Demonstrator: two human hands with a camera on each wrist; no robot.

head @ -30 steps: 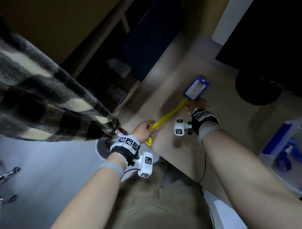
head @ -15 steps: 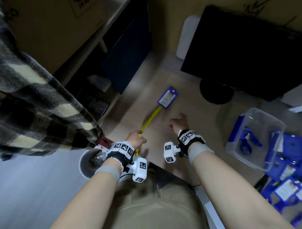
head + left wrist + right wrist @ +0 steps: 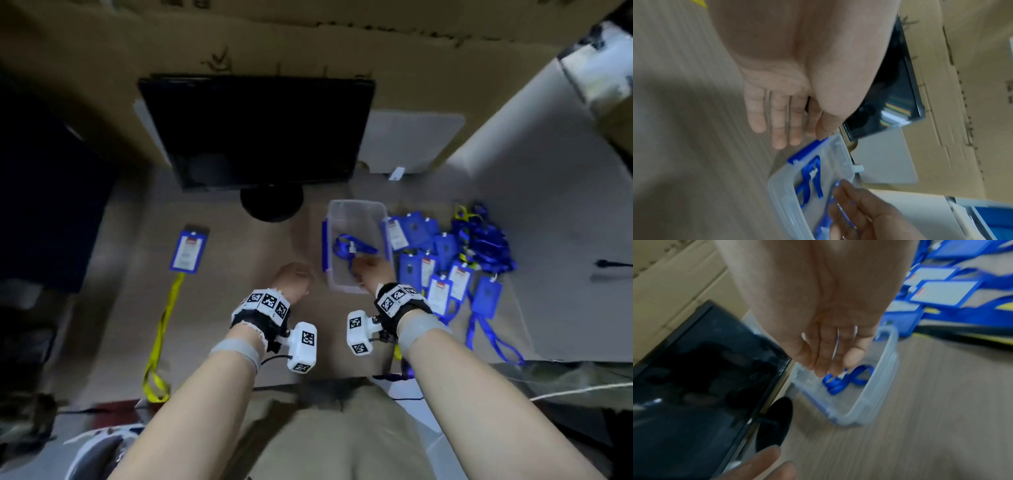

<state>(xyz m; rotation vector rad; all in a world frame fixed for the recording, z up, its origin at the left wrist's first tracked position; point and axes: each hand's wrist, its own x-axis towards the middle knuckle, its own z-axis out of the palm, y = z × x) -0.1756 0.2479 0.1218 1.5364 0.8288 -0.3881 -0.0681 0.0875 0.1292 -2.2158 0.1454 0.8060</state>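
I see a black monitor point(image 3: 253, 130) at the back, then a heap of blue badge holders point(image 3: 486, 294), their print too blurred to read. Beside them the clear box point(image 3: 354, 204) holds the blue lanyard point(image 3: 342, 245). My right hand point(image 3: 371, 274) hangs over the lanyard, fingers straight and close together. My left hand point(image 3: 291, 281), fingers straight too, sits just beside the box.

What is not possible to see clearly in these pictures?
Whether the right hand touches the blue lanyard: head view, the hand itself covers the contact; right wrist view, motion blur.
Print on the badge with the yellow lanyard: head view, too small and blurred.
Number of badges in the blue pile: head view, they overlap.
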